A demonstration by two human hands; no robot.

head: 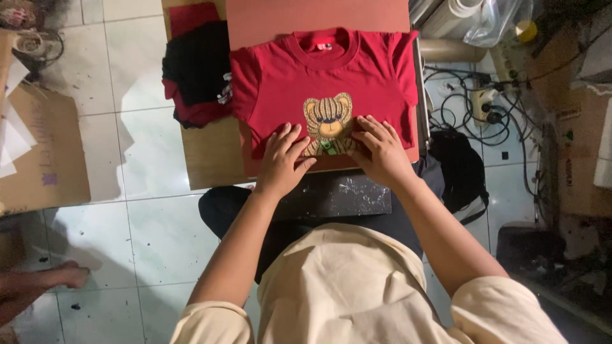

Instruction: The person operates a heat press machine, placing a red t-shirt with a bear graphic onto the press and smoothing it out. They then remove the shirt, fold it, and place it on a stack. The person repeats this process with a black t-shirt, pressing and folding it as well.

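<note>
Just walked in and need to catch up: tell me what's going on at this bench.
A person seated on a tiled floor presses both bare hands flat on a red t-shirt spread over a flat board. The left hand and right hand rest on either side of a teddy bear design on the shirt's front, fingers spread, gripping nothing. A pile of dark and red garments lies to the left on a wooden surface. Cables and a power strip lie on the floor to the right.

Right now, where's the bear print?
Head view, centre: the bear print is on the front of the red T-shirt on the press platen, between the left hand and right hand.
</note>
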